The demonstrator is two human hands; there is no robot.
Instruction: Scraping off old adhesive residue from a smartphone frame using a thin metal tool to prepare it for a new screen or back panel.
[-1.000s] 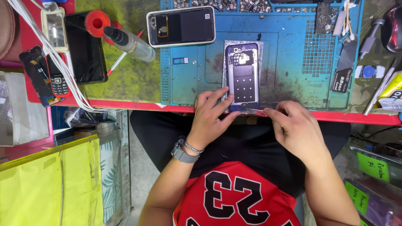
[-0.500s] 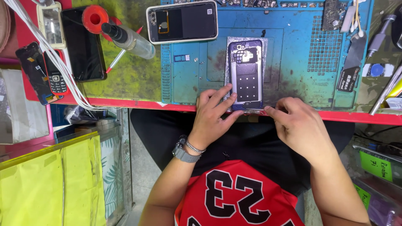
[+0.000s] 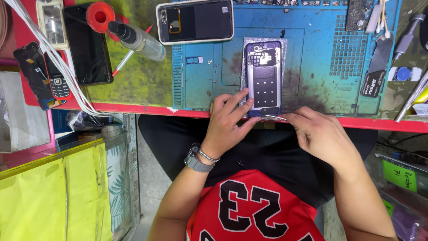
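Observation:
An opened phone [image 3: 264, 78] with its back off lies on a blue work mat [image 3: 312, 71], near the table's front edge. My left hand [image 3: 228, 119] rests its fingers on the phone's lower left corner and holds it down. My right hand [image 3: 317, 134] pinches thin metal tweezers [image 3: 274, 117], whose tip sits at the phone's bottom edge.
A second phone [image 3: 195, 21] lies face down at the mat's top. A bottle [image 3: 136, 38], a red tape roll [image 3: 100, 14], a dark phone [image 3: 87, 42], small handsets [image 3: 42, 73] and white cables [image 3: 58, 62] crowd the left. Tools [image 3: 379, 58] lie right. A yellow bag [image 3: 53, 196] sits lower left.
The view has shifted slightly. My hands stay at the phone's bottom edge, the right hand nudging the tweezers a little closer to it.

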